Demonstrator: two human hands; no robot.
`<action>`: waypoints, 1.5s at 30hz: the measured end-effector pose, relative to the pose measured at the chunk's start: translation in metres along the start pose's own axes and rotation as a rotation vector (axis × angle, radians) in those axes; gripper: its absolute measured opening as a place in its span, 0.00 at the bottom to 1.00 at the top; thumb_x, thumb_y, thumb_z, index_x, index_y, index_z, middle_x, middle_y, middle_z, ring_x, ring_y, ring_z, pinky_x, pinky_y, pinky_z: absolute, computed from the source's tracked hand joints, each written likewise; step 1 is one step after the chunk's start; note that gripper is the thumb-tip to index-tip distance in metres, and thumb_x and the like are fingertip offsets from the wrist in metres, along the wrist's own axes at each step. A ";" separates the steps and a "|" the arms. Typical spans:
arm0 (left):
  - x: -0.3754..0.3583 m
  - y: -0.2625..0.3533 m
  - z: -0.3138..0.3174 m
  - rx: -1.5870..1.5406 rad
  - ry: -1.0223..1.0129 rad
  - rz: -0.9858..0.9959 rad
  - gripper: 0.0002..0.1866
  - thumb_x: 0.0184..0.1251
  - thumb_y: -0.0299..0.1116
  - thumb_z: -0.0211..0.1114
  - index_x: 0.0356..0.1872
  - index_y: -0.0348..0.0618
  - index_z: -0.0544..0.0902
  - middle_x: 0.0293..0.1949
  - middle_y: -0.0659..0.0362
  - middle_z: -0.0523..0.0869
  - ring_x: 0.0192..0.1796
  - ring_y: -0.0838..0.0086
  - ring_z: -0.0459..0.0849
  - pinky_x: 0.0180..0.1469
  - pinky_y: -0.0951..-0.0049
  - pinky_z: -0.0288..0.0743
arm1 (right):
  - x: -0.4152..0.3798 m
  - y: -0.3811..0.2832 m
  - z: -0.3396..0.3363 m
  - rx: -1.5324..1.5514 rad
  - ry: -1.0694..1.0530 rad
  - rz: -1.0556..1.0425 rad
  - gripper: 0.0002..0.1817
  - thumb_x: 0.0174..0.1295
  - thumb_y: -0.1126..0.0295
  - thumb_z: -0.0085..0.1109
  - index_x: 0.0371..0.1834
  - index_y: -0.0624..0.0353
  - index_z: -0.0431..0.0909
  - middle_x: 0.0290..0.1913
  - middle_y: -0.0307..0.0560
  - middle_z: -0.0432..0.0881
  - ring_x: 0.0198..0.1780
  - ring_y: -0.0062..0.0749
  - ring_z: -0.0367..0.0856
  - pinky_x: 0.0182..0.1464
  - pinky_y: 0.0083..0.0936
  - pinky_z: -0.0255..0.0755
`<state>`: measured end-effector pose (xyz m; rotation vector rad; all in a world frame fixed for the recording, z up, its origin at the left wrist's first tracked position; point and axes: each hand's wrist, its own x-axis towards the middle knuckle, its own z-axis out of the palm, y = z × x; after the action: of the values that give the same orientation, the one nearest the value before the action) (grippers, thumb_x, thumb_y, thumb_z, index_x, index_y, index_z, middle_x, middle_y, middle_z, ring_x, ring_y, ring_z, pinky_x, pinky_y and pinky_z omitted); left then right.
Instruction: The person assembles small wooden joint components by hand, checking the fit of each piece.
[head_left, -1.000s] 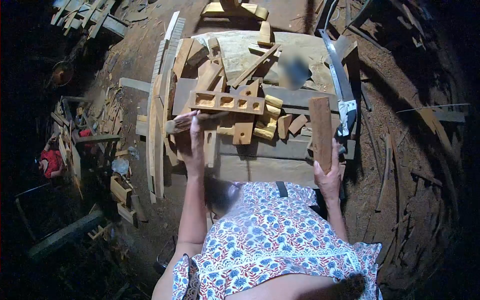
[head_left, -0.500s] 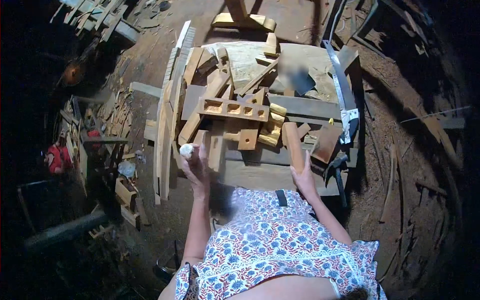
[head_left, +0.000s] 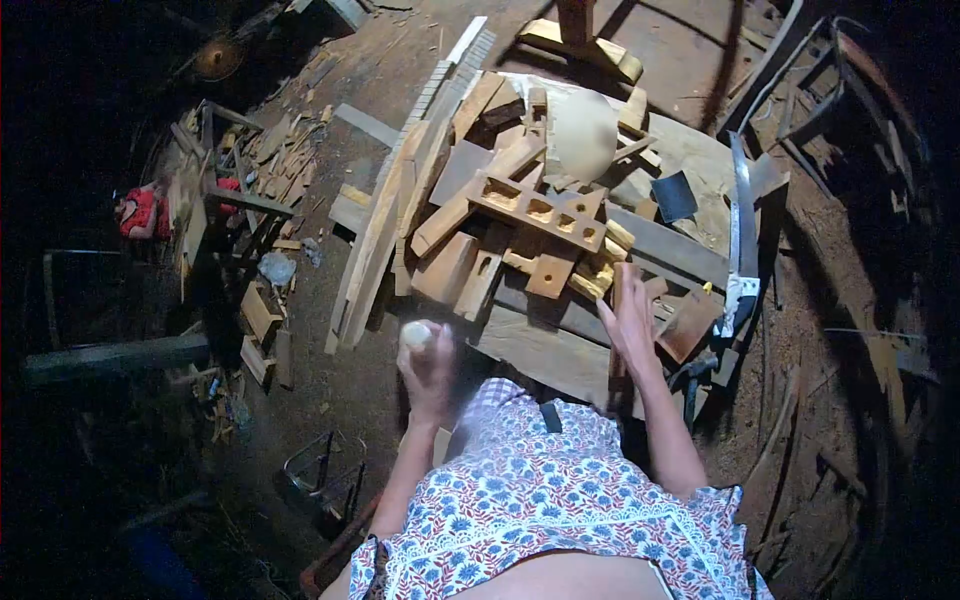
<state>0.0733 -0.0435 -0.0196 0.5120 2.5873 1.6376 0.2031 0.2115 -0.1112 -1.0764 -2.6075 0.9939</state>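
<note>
My left hand [head_left: 430, 375] is closed round a pale, round-ended thing [head_left: 416, 336], held in front of the table's near edge; the fingers hide most of it. My right hand [head_left: 632, 325] lies along a brown wooden block [head_left: 618, 368], its fingers stretched out and thumb apart. Left of that hand, a wooden bar with several square holes [head_left: 538, 209] rests on other cut pieces. Below the bar sits a small block with a round hole [head_left: 550, 276]. A hammer [head_left: 692, 372] lies right of my right hand, near the table's edge.
Long boards [head_left: 385, 235] line the table's left side. A metal strip [head_left: 740, 205] runs along the right side. A dark square piece [head_left: 674, 196] lies toward the back. Wood scraps [head_left: 290, 165] cover the ground at left, where a person in red [head_left: 147, 213] is partly visible.
The view has turned, shifting the table to the right. My left hand, still round the pale thing, has come nearer my body. My right hand has moved forward along the wooden block.
</note>
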 end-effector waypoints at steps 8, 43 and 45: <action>0.002 0.020 -0.006 0.090 -0.061 0.160 0.05 0.62 0.25 0.61 0.35 0.41 0.74 0.29 0.65 0.74 0.29 0.83 0.73 0.31 0.82 0.68 | 0.104 -0.012 0.077 -0.309 0.149 -0.294 0.45 0.45 0.60 0.70 0.67 0.53 0.57 0.55 0.56 0.67 0.58 0.51 0.64 0.60 0.46 0.59; 0.128 -0.013 -0.115 -0.140 0.125 -0.209 0.07 0.60 0.30 0.64 0.35 0.44 0.74 0.30 0.65 0.76 0.33 0.80 0.75 0.36 0.77 0.70 | 0.254 -0.161 0.093 -0.812 -0.380 -1.141 0.33 0.59 0.64 0.51 0.70 0.39 0.54 0.70 0.42 0.57 0.72 0.41 0.50 0.72 0.49 0.41; 0.135 -0.017 -0.118 -0.306 0.185 -0.295 0.07 0.61 0.30 0.64 0.36 0.46 0.74 0.31 0.66 0.75 0.31 0.83 0.73 0.34 0.79 0.69 | 0.249 -0.159 0.100 -0.731 -0.275 -1.001 0.35 0.58 0.67 0.53 0.70 0.38 0.54 0.71 0.43 0.56 0.73 0.43 0.49 0.71 0.50 0.41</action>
<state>-0.0825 -0.1132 0.0367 -0.0389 2.3138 1.9934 -0.1070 0.2437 -0.1144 0.4268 -3.1495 -0.0602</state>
